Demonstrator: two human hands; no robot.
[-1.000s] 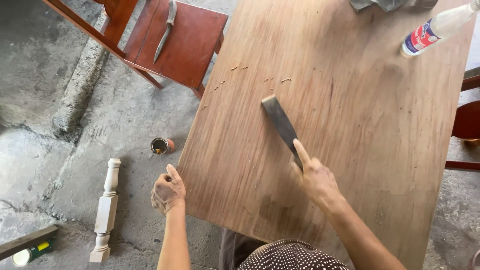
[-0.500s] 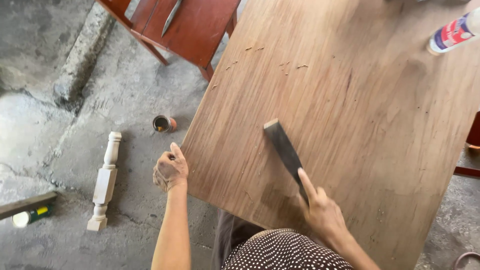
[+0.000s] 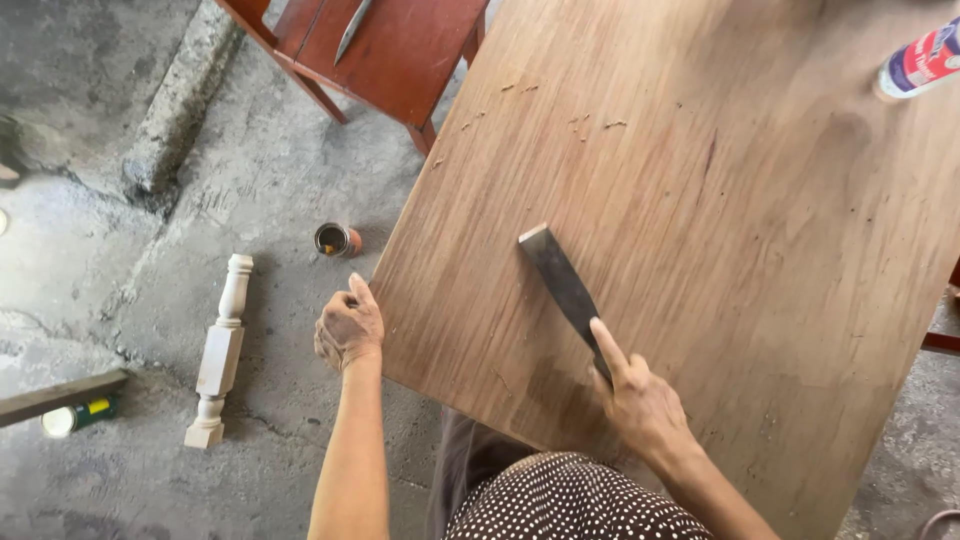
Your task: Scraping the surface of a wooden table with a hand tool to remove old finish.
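Far left on the concrete floor (image 3: pixel 120 250): a dark wood strip (image 3: pixel 60 396) with a small green-and-yellow bottle (image 3: pixel 78 415) lying just beside it. Next, a pale turned wooden spindle (image 3: pixel 221 350) lies on the floor, well apart from the hands. A small open tin can (image 3: pixel 337 240) sits on the floor near the board's left edge, just above the left hand. Top centre-left, a red-brown wooden chair (image 3: pixel 400 50) with a flat metal blade (image 3: pixel 352 28) lying on its seat. Left hand (image 3: pixel 349 328) is curled, fingers bent, pressed against the left edge of the big plywood board (image 3: pixel 720 250); it grips nothing loose, just braces the edge. The board fills centre and right, tilted diagonally in view, with a few small shavings (image 3: pixel 520 88) scattered near its upper part. A wide dark chisel (image 3: pixel 562 285) lies flat on the board, blade end pointing up-left, to the right of the left hand and apart from it. Right hand (image 3: pixel 640 405) is closed around the chisel's handle end, index finger stretched along the blade. Hands are well apart, chisel between them but held only by the right. Top right, a white plastic bottle (image 3: pixel 920 62) lies on the board's far edge.
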